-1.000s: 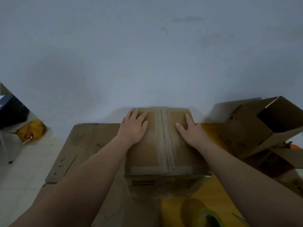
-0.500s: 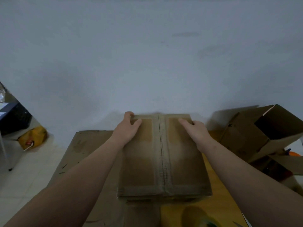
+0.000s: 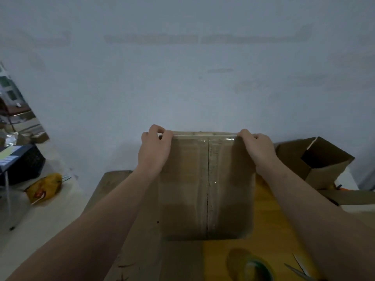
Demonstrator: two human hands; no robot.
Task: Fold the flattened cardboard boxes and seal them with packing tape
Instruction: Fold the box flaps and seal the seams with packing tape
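Hands at the far edge: left hand (image 3: 155,148) curled round the eleven o'clock corner of the brown cardboard box (image 3: 207,199), right hand (image 3: 256,148) curled round the one o'clock corner. The fingertips hook over the rim, mostly out of sight. The box stands dead centre, its broad face towards us, with a clear tape strip (image 3: 210,179) running twelve to six down the middle seam. Its left side overlaps the flattened brown cardboard sheet (image 3: 113,183) at nine o'clock, its right the yellow wooden tabletop (image 3: 272,220) at four.

The danger, as I read it: only two corners are held. Tip or lift from there and the box could swing and slip, dropping towards the green-cored packing tape roll (image 3: 250,264) at five o'clock and the metal scissors (image 3: 298,268) just beside it. Squeeze too hard and the flaps may buckle, peeling tape off that seam. The open brown carton (image 3: 316,159) at three o'clock sits near; a wide turn could clip it.
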